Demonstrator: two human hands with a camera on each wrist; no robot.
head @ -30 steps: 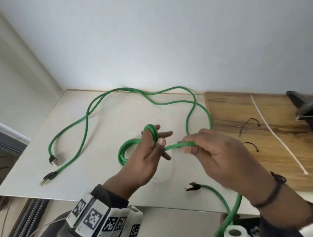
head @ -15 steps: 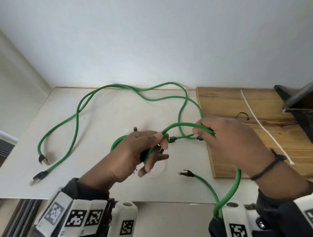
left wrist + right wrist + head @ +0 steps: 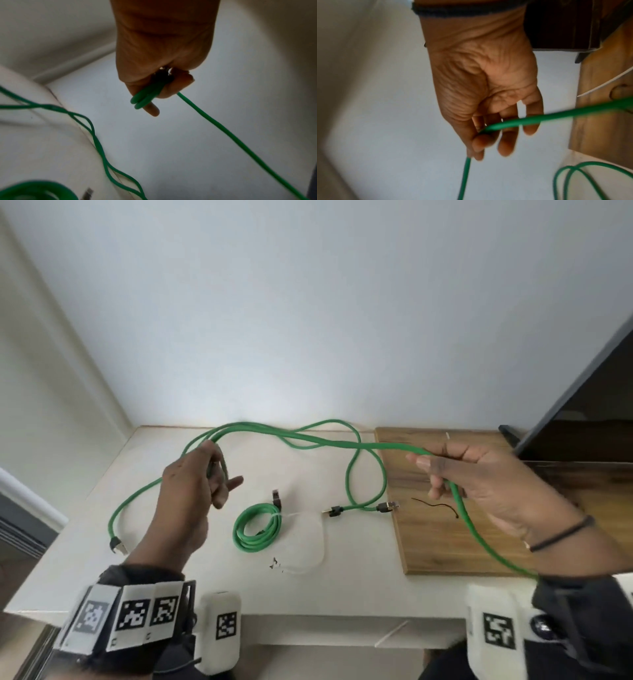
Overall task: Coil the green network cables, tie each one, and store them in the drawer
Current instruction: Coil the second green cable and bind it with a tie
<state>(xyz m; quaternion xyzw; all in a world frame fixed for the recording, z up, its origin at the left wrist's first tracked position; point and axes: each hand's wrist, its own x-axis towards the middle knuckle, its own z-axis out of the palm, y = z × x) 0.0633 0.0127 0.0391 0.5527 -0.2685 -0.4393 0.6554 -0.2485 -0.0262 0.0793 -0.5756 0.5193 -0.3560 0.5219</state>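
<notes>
My left hand (image 3: 209,474) is raised over the white table (image 3: 85,542) and grips short loops of a green network cable (image 3: 342,443) with a black plug; the left wrist view shows the loops (image 3: 145,97) across its fingers. From there the cable runs taut to my right hand (image 3: 438,470), which pinches it between thumb and fingers (image 3: 477,140), and the rest hangs down to the lower right. A coiled green cable (image 3: 257,529) lies on the table between my hands. More loose green cable (image 3: 352,474) snakes along the back of the table, its plugs (image 3: 387,506) by the wooden board.
A wooden board (image 3: 445,546) lies at the right with a black twist tie (image 3: 435,505) on it. A dark screen (image 3: 582,422) leans at the far right. A clear plastic bag (image 3: 308,542) lies beside the coil. Walls stand behind and to the left.
My hands were close together over the table centre, the left holding a coil. Now the coil lies on the table, and both hands have risen and spread apart with a cable stretched between them.
</notes>
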